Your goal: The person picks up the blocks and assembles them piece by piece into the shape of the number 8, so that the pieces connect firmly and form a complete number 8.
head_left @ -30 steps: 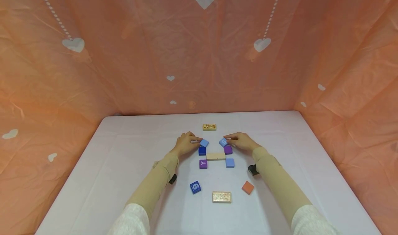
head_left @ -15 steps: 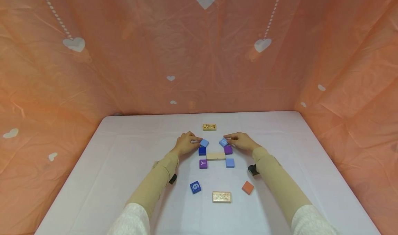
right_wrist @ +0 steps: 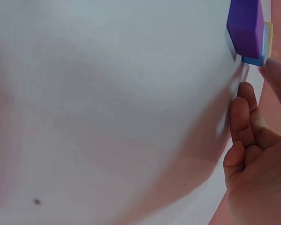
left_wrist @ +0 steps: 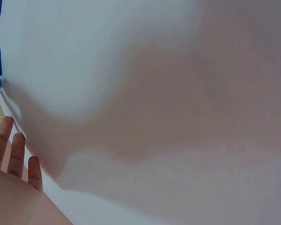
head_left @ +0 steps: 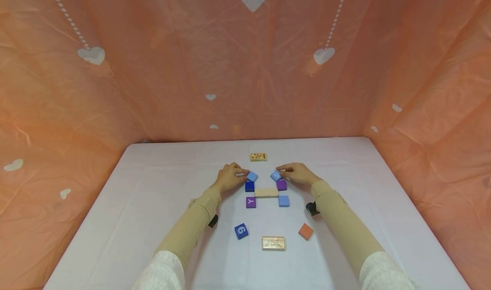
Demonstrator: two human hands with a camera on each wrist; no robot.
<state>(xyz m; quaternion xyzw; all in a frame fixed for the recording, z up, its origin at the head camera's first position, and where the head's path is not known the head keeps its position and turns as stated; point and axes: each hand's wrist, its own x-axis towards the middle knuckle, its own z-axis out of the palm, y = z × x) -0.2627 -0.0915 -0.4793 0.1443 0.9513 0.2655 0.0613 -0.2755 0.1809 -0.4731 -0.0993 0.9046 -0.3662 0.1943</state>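
Between thumb and index finger, my left hand [head_left: 228,177] pinches a plain light-blue square tile [head_left: 252,176], turned cornerwise against a dark-blue tile [head_left: 249,187]. Across from it, my right hand [head_left: 299,175] pinches a second light-blue tile [head_left: 275,175] with a pale mark, just behind a purple tile [head_left: 281,185]. A pale wooden block [head_left: 266,193] lies crosswise between the two columns of tiles. Nearer sit a purple tile with a Y [head_left: 251,202] and another light-blue tile [head_left: 284,201]. In the wrist views the remaining fingers extend by the tabletop; both pinches are mostly out of sight.
A yellow block with dark markings [head_left: 258,157] lies farther back. Toward the front are a blue tile with a 6 [head_left: 241,230], a gold-coloured block [head_left: 273,243] and an orange tile [head_left: 306,231]. An orange curtain [head_left: 245,89] surrounds the white table [head_left: 153,166].
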